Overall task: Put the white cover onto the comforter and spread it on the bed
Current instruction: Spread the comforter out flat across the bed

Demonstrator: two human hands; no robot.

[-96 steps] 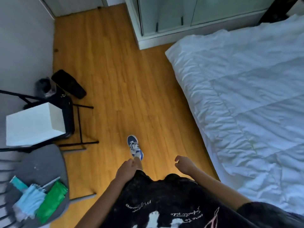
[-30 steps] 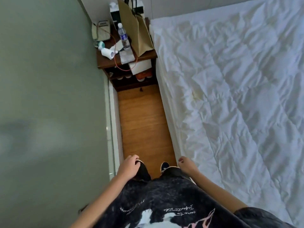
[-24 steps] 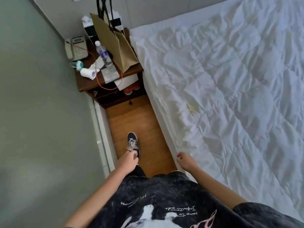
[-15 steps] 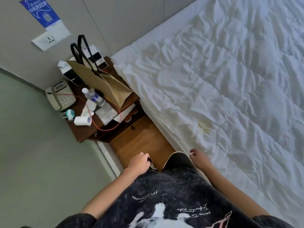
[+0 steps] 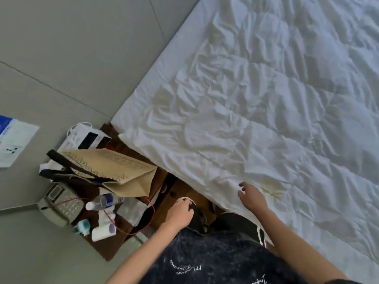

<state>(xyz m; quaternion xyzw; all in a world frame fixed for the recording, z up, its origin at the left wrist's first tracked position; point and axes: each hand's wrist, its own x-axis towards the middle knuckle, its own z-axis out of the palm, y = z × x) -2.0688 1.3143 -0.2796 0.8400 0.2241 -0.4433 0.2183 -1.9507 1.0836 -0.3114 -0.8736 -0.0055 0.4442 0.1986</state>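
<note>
A white, wrinkled quilted comforter (image 5: 256, 111) lies spread over the bed and fills the right of the view, its corner near the nightstand. My right hand (image 5: 251, 196) hovers over the comforter's near edge with fingers apart, holding nothing. My left hand (image 5: 180, 213) hangs loosely curled above the floor gap beside the bed, empty. I cannot tell whether a separate cover is on the comforter.
A dark wooden nightstand (image 5: 114, 249) stands left of the bed, crowded with a brown paper bag (image 5: 114, 171), a water bottle (image 5: 104, 200), a telephone (image 5: 61, 206), a paper roll (image 5: 102, 232) and a red cable. Grey walls close in at left. Only a narrow floor strip (image 5: 184, 193) remains.
I have walked from the foot of the bed up the narrow aisle to the nightstand. My right hand has lifted from my side onto the comforter's edge and its fingers have spread.
</note>
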